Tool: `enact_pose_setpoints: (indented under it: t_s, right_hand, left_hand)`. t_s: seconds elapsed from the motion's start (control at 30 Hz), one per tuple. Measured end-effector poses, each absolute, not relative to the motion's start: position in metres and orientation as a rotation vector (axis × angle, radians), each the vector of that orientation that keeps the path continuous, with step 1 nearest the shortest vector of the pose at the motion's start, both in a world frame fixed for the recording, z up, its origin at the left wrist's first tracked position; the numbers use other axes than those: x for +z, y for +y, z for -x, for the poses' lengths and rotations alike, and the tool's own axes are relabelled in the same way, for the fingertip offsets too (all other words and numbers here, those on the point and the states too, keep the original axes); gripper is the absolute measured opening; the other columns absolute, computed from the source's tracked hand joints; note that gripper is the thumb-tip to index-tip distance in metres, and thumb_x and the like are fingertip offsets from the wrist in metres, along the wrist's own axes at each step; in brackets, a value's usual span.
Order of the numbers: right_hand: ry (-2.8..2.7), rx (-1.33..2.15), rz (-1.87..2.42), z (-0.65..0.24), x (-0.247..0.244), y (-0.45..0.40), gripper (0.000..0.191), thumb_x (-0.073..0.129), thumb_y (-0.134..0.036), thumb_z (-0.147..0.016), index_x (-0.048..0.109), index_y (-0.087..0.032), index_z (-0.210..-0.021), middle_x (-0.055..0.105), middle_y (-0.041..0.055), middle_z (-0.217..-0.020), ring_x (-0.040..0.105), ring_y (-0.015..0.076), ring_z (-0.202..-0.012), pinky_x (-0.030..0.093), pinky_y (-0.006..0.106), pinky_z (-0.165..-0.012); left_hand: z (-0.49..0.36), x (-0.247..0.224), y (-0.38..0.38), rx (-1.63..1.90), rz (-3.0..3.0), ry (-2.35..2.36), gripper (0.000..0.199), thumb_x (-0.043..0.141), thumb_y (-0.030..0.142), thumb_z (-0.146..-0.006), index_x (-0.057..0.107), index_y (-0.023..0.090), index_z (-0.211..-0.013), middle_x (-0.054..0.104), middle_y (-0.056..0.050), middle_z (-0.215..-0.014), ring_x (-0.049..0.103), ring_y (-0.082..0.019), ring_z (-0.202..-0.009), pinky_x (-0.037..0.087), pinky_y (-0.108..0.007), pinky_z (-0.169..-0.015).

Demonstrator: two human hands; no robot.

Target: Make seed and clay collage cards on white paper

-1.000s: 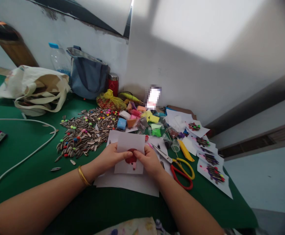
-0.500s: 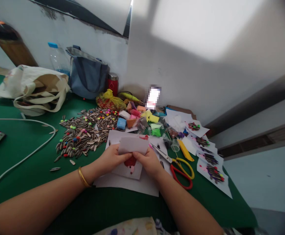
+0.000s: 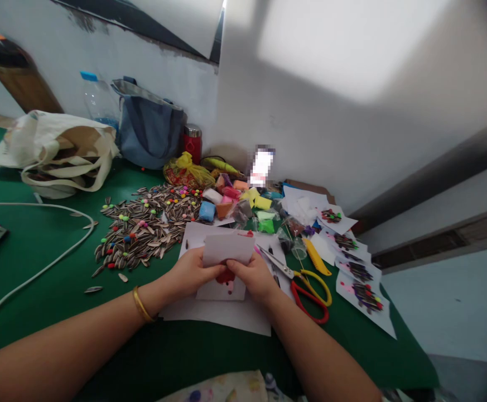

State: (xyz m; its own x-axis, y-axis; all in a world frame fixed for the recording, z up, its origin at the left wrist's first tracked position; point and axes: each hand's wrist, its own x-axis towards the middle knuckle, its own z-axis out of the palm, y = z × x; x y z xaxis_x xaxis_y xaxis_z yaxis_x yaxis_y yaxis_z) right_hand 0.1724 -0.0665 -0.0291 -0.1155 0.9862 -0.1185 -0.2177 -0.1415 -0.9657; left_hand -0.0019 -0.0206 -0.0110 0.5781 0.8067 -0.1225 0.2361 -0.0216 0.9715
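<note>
Both hands grip one folded white paper card (image 3: 228, 249) above a stack of white sheets (image 3: 210, 314). My left hand (image 3: 195, 270) pinches its left side, thumb pressed on the front. Opposite, my right hand (image 3: 254, 274) holds the right side with the thumb nearly meeting the other one. On the card's lower part is a red and pink clay figure (image 3: 226, 279), partly hidden by the thumbs. Scissors (image 3: 305, 287) with one yellow and one red handle lie just right of my right hand. Left of the card spreads a pile of striped sunflower seeds (image 3: 143, 237) mixed with small coloured balls.
Packs of coloured clay (image 3: 264, 202) lie beyond the card. At the right are a yellow utility knife (image 3: 317, 258) and several papers with seed figures (image 3: 364, 296). A blue bag (image 3: 151, 131), a white tote (image 3: 59, 151) and a white cable (image 3: 59, 258) are at the left.
The lower part of the card has tilted up and shifted slightly right, so less of the clay figure shows. Both hands keep their hold in nearly the same place.
</note>
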Motion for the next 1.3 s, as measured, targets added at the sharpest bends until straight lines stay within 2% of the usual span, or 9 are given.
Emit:
enact_pose_setpoints:
  t_s: [0.2,0.3,0.47,0.57,0.7,0.83,0.97,1.13,1.3]
  right_hand:
    - [-1.073,1.47,1.087,-0.177,-0.031,-0.066,0.034,0.073,-0.039,-0.077,0.064,-0.016,-0.1,0.073,0.0035,-0.077,0.065,0.0159,-0.057,0.052,0.026,-0.051]
    - [-1.079,1.439,1.101,-0.176,-0.032,-0.065,0.038,0.074,-0.039,-0.076,0.062,-0.017,-0.105,0.073,0.0034,-0.081,0.066,0.0162,-0.06,0.053,0.027,-0.054]
    - [-1.172,1.474,1.068,-0.171,-0.027,-0.066,0.028,0.07,-0.04,-0.079,0.061,-0.018,-0.094,0.072,0.0023,-0.072,0.066,0.0171,-0.058,0.053,0.028,-0.055]
    - [-1.185,1.451,1.072,-0.171,-0.026,-0.066,0.027,0.069,-0.039,-0.08,0.062,-0.018,-0.095,0.072,0.002,-0.072,0.066,0.0168,-0.058,0.053,0.028,-0.058]
    - [-1.153,1.333,1.169,-0.174,-0.033,-0.065,0.029,0.071,-0.04,-0.078,0.064,-0.017,-0.094,0.072,0.0028,-0.077,0.066,0.0176,-0.067,0.053,0.028,-0.064]
    - [-1.069,1.365,1.199,-0.178,-0.035,-0.065,0.037,0.069,-0.048,-0.08,0.066,-0.017,-0.101,0.073,0.0041,-0.086,0.067,0.0191,-0.074,0.053,0.028,-0.065]
    - [-1.021,1.374,1.191,-0.18,-0.035,-0.067,0.04,0.058,-0.056,-0.087,0.067,-0.018,-0.094,0.072,0.0046,-0.086,0.066,0.0195,-0.076,0.053,0.03,-0.067]
    - [-1.108,1.395,1.17,-0.177,-0.035,-0.066,0.035,0.072,-0.042,-0.078,0.067,-0.018,-0.103,0.073,0.0041,-0.088,0.067,0.0199,-0.078,0.053,0.031,-0.07]
    - [-1.161,1.351,1.169,-0.175,-0.034,-0.066,0.03,0.069,-0.041,-0.079,0.067,-0.017,-0.098,0.071,0.0025,-0.077,0.065,0.0179,-0.067,0.053,0.03,-0.065]
  left_hand:
    - [0.005,-0.011,-0.019,0.597,-1.504,0.932,0.024,0.07,0.037,-0.077,0.072,0.014,-0.087,0.078,-0.006,-0.082,0.072,-0.022,-0.077,0.056,-0.029,-0.072]
    - [0.005,-0.008,-0.02,0.604,-1.471,0.918,0.025,0.071,0.037,-0.077,0.071,0.014,-0.086,0.077,-0.006,-0.077,0.071,-0.021,-0.073,0.056,-0.028,-0.069]
    - [0.003,-0.006,-0.021,0.601,-1.39,0.902,0.024,0.07,0.038,-0.078,0.067,0.014,-0.081,0.073,-0.005,-0.064,0.069,-0.019,-0.062,0.054,-0.027,-0.061]
    - [0.004,-0.008,-0.021,0.61,-1.38,0.931,0.026,0.07,0.039,-0.078,0.067,0.014,-0.08,0.073,-0.005,-0.065,0.068,-0.018,-0.061,0.053,-0.026,-0.061]
    - [0.006,-0.008,-0.02,0.594,-1.39,0.905,0.029,0.071,0.042,-0.078,0.068,0.013,-0.082,0.073,-0.004,-0.067,0.068,-0.018,-0.063,0.054,-0.027,-0.062]
    - [0.007,-0.007,-0.019,0.606,-1.398,0.92,0.033,0.072,0.043,-0.077,0.07,0.013,-0.091,0.076,-0.007,-0.078,0.069,-0.02,-0.072,0.054,-0.028,-0.066]
    - [0.008,-0.008,-0.018,0.626,-1.253,0.912,0.04,0.072,0.043,-0.078,0.07,0.011,-0.103,0.077,-0.011,-0.093,0.071,-0.024,-0.081,0.056,-0.031,-0.068]
    - [0.007,-0.006,-0.019,0.635,-1.25,0.915,0.04,0.074,0.042,-0.077,0.071,0.012,-0.104,0.077,-0.011,-0.097,0.071,-0.025,-0.085,0.057,-0.032,-0.072]
    - [0.006,-0.002,-0.02,0.633,-1.311,0.876,0.041,0.071,0.045,-0.079,0.071,0.011,-0.102,0.077,-0.011,-0.095,0.071,-0.026,-0.087,0.057,-0.034,-0.077]
